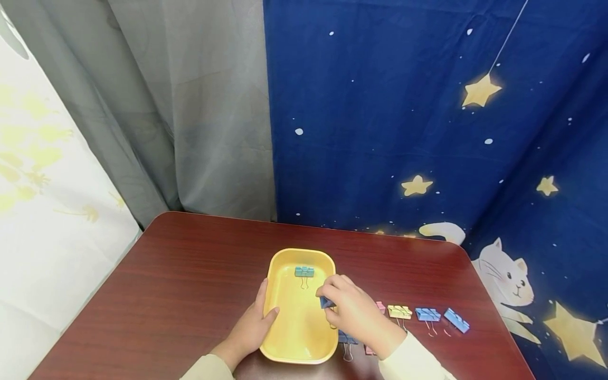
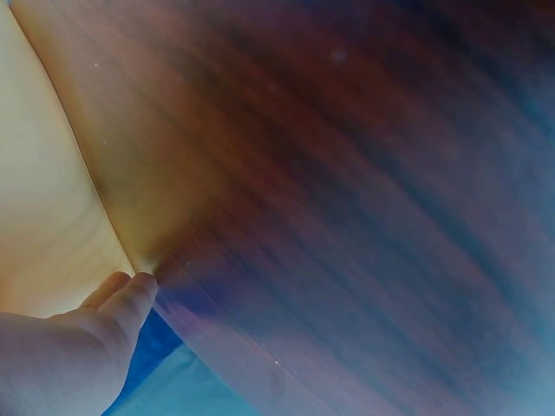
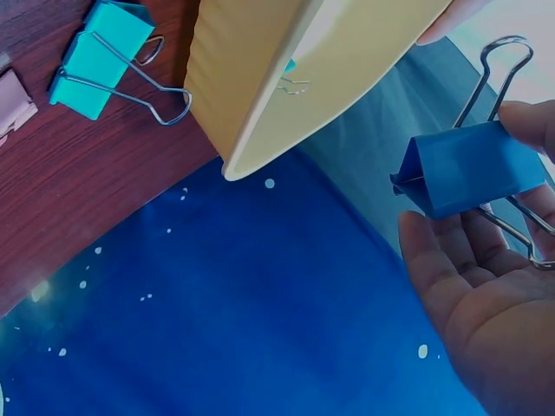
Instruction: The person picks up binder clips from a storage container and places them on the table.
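Observation:
A yellow tray (image 1: 299, 322) stands on the table with a teal binder clip (image 1: 304, 272) lying inside it near the far end. My left hand (image 1: 249, 330) grips the tray's left side, thumb over the rim and fingers along the outer wall. In the left wrist view, the fingertips (image 2: 130, 290) lie at the tray's edge. My right hand (image 1: 356, 311) pinches a dark blue binder clip (image 3: 473, 169) between thumb and fingers at the tray's right rim. Both wire handles of that clip show in the right wrist view.
Right of the tray lie a yellow binder clip (image 1: 400, 312), a blue one (image 1: 428, 314) and another blue one, tilted (image 1: 457, 320). Pink clips (image 1: 380, 306) and a dark blue clip (image 1: 348, 339) are partly hidden by the right hand and arm. Curtains (image 1: 361, 132) hang behind the table.

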A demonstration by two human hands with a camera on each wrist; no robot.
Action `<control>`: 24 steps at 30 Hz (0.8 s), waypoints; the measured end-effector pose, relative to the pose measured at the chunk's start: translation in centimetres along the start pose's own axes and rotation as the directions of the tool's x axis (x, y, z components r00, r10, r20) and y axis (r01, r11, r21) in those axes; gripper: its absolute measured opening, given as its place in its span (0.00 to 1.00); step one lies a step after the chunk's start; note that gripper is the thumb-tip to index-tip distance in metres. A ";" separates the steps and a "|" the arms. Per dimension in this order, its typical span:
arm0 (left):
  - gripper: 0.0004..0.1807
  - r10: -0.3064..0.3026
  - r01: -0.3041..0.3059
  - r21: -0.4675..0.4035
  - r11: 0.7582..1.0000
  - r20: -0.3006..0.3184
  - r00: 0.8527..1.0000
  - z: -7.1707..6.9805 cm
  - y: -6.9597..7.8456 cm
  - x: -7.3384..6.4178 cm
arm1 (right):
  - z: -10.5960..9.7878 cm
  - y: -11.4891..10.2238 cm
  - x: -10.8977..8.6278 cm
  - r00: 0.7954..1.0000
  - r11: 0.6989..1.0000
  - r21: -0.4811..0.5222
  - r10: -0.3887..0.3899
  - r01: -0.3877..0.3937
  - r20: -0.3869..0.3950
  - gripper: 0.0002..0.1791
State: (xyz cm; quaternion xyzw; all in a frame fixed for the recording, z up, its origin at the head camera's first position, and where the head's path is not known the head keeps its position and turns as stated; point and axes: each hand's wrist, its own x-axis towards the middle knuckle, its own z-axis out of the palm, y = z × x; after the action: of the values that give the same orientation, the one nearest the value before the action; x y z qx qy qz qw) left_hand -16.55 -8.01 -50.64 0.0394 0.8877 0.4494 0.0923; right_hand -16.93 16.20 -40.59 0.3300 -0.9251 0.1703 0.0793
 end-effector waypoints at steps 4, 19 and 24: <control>0.42 -0.003 0.003 0.005 1.000 0.002 1.000 0.0 -0.1 0.0 | -0.3 0.1 -0.8 1.000 1.000 0.010 0.017 -0.017 -0.006 0.16; 0.42 0.007 -0.007 -0.015 1.000 0.005 1.000 -0.1 -0.1 0.0 | -0.5 1.6 -4.2 0.992 0.996 -0.007 0.088 -0.089 -0.091 0.16; 0.41 0.008 -0.008 -0.009 1.000 0.002 1.000 -0.1 0.0 0.0 | -1.0 2.1 -5.4 0.987 0.990 -0.026 0.134 -0.137 -0.092 0.17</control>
State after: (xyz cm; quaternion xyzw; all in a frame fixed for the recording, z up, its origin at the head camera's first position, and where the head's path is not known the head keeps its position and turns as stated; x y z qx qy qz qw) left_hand -16.53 -8.10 -50.57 0.0429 0.8855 0.4536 0.0915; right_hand -14.08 21.29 -41.61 0.2571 -0.9434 0.1753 0.1145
